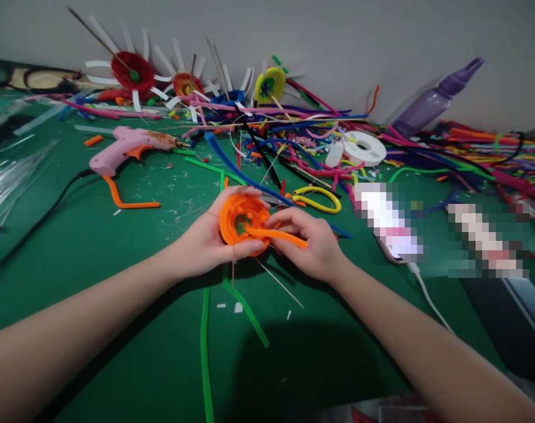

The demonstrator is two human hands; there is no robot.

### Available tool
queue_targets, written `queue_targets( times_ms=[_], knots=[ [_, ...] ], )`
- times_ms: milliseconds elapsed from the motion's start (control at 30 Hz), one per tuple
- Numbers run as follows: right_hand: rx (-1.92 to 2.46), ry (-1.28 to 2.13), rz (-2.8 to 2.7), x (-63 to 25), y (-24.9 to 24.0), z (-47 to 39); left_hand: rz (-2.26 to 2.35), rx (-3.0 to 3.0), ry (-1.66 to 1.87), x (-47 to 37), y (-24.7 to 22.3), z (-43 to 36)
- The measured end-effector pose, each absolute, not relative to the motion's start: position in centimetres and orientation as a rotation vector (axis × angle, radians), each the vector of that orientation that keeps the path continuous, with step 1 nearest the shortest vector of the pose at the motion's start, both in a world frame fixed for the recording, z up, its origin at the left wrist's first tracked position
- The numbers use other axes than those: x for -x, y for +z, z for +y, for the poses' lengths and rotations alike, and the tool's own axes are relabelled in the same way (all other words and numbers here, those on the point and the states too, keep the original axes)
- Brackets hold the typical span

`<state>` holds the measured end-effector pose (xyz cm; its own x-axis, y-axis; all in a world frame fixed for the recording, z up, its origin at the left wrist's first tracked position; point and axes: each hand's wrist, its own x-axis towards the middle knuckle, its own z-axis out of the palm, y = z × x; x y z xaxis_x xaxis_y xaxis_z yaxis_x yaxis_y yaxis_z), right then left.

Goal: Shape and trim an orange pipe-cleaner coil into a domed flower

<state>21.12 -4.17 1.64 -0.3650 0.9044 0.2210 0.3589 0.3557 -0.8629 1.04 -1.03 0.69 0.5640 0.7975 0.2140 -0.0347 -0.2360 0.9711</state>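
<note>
Strips [205, 352] of green lie nearest on the table [157, 335], beside paper scraps [238, 307], and could be dragged along by a low sweep. Just beyond, an orange cup [237, 207] is clasped by the left hand [203, 238], its near rim under the thumb; if squeezed too hard, its wall might be buckled. Its right side is touched by fingers of the right hand [315, 241], across which an orange tail [278, 235] runs out of the cup; whether the tail is pinched cannot be told, and if loose, it could be let slip. Farther off, the scissors [337, 205] might be knocked by the right knuckles. Beside the glue gun [130, 147], whose heat cannot be judged, a green stem [197, 162] could be singed if its nozzle is hot.
</note>
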Motion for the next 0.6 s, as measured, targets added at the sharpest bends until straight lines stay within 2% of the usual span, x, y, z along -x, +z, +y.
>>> queue_targets(
  times_ms=[167, 600],
  knots=[
    [1.115, 1.075, -1.792, -21.06, 1.54, -4.06, 0.573, -1.673, 1.021, -1.17, 0.0, -1.18],
    [1.03, 1.176, -1.71, -20.92, 1.71, -4.05, 0.546, -1.685, 1.02, -0.99, -0.09, -1.17]
  ],
)
